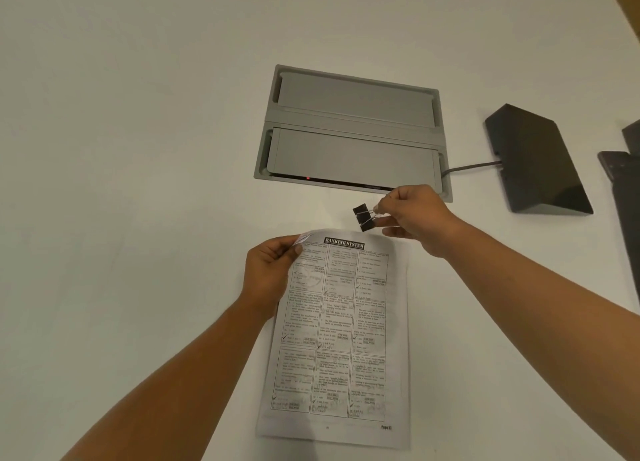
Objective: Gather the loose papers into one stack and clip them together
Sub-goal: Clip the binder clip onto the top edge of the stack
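A stack of printed papers (341,339) headed "Banking System" lies on the white table (138,183), its top-left corner lifted. My left hand (268,273) pinches that lifted corner between thumb and fingers. My right hand (412,218) is just above the top edge of the papers and pinches the wire handles of black binder clips (363,216). Two black clip bodies show, pointing left, a short way above the stack's top edge and not touching it.
A grey cable hatch (353,128) with two lids is set in the table behind the papers, a red light at its front. A black wedge-shaped device (536,159) with a cable sits to the right. Another dark object (627,200) lies at the right edge.
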Tool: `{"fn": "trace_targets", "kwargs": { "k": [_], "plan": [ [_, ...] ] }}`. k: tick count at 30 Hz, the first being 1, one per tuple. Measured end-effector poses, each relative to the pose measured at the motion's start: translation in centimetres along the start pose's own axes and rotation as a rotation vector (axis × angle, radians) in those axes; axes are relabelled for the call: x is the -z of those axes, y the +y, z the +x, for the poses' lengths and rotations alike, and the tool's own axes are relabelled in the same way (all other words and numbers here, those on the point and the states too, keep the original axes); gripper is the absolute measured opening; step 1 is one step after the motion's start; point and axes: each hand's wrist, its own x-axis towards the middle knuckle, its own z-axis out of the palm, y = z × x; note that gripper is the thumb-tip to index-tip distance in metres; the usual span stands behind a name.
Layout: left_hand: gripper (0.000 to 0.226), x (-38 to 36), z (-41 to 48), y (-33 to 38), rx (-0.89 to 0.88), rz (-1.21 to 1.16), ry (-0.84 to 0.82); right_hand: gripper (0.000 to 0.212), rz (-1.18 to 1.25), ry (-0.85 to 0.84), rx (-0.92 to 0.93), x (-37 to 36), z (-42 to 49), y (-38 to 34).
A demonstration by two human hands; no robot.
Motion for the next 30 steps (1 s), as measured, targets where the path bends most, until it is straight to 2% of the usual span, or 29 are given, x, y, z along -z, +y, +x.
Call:
{"fn": "trace_targets", "kwargs": {
  "k": [3,6,9,13,17,25,30],
  "plan": [
    [0.020,0.0,0.0,0.1,0.027,-0.005,-0.005,0.010,-0.047,-0.049,0.040,-0.6,-0.5,0.7],
    [0.021,0.1,0.1,0.1,0.038,0.003,-0.008,0.023,-0.164,-0.088,0.109,-1.4,-0.9,1.4],
    [0.022,0.1,0.1,0.1,0.042,-0.004,-0.010,0.034,-0.270,-0.048,0.174,-2.3,-1.1,1.6],
    [0.023,0.1,0.2,0.2,0.047,-0.004,-0.015,0.037,-0.302,-0.042,0.239,-2.5,-1.0,1.1],
    [0.023,0.1,0.3,0.2,0.051,0.000,-0.015,0.042,-0.443,-0.071,0.332,-2.5,-1.1,0.1],
    [0.023,0.1,0.4,0.2,0.058,0.023,-0.007,0.041,-0.651,-0.113,0.451,-2.7,-0.8,-1.5],
    [0.023,0.2,0.5,0.1,0.061,0.022,-0.012,0.034,-0.700,-0.106,0.505,-3.1,-0.5,-2.2]
  ]
}}
